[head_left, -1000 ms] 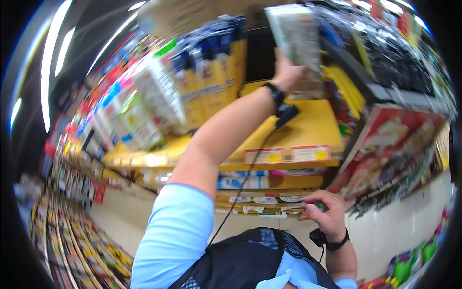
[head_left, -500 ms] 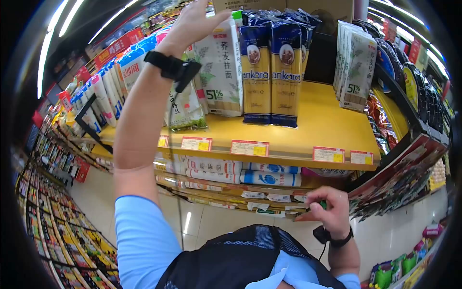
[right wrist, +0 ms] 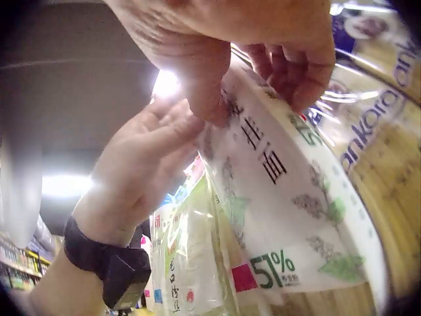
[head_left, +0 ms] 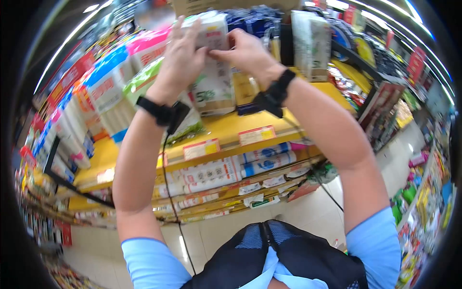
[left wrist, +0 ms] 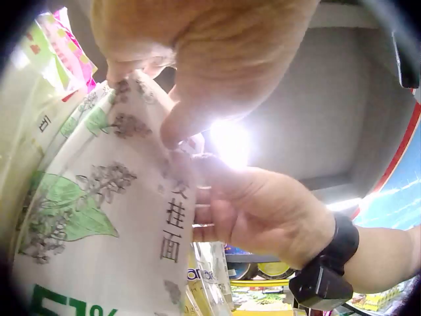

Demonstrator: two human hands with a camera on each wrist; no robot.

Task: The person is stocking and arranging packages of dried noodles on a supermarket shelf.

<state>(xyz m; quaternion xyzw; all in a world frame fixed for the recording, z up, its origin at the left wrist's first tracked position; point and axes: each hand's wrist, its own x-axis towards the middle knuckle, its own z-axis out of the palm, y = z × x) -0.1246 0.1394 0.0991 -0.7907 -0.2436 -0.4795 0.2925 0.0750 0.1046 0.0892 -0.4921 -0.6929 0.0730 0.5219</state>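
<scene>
A white packet of dried noodles (head_left: 215,82) with a green "51%" stands on the yellow shelf, and both hands are at its upper part. My left hand (head_left: 182,62) holds its top left, thumb on the front face and fingers over the top edge in the left wrist view. From the other side my right hand (head_left: 250,54) grips it, thumb on the front and fingers curled round the right edge, as the right wrist view shows. Blue-topped spaghetti packets (right wrist: 375,125) stand close on its right. A clear, green-topped noodle bag (right wrist: 194,243) leans on its left.
More white noodle packets (head_left: 310,45) stand at the shelf's right end, by a black divider. Bagged noodles (head_left: 108,91) line the left. Price tags (head_left: 256,135) run along the yellow shelf edge (head_left: 226,146). Lower shelves hold wrapped noodle rolls (head_left: 211,174).
My left hand has moved left from the white packets at the right end to this packet. My right hand has risen from before my body to join it. The view has turned.
</scene>
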